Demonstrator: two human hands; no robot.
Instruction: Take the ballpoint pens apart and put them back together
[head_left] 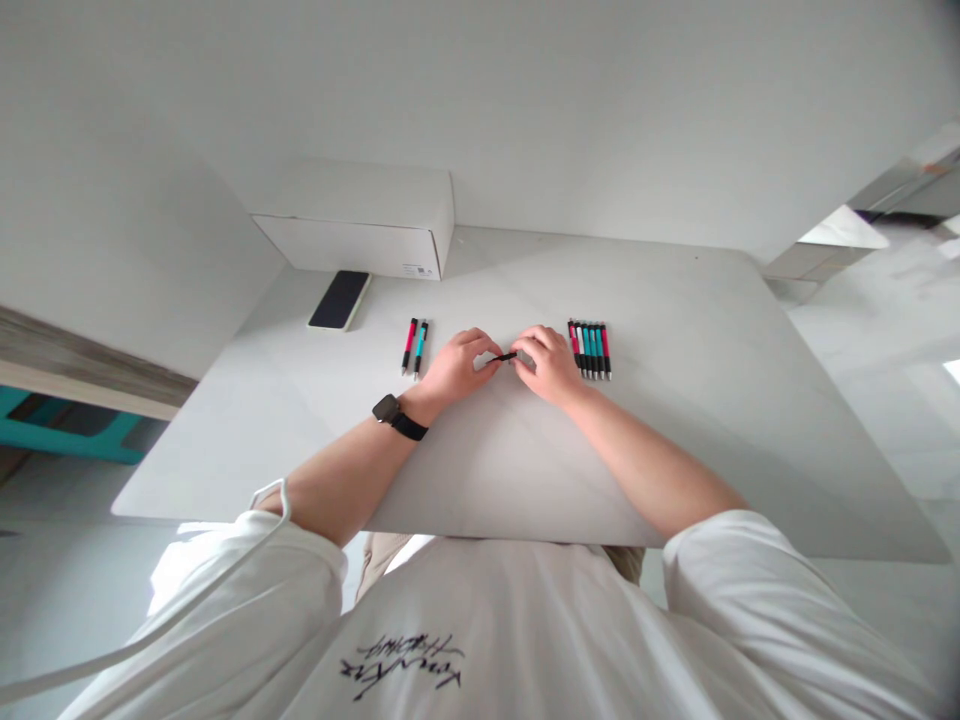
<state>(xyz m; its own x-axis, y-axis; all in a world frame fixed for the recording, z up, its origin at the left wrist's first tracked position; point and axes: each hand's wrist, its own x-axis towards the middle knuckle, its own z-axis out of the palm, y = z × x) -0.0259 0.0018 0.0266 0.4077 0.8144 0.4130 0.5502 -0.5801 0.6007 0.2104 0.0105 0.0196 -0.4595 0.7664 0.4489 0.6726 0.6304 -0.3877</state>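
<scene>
White shirt (pixel 525 625) showing nearest, a slender dark piece (pixel 505 357) being held crosswise.
The left hand (pixel 465 364) and right hand (pixel 549 366) are narrowly pinching its opposite ends; it is sitting between them, long axis running hand to hand, neither being nearer.

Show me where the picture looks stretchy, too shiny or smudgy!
Head view: the table stretches wide toward the corners; head view: a white patch glares beside the left sleeve; head view: the far-right background looks smeary, and the black piece between the left hand and right hand is too small to see clearly.
</scene>
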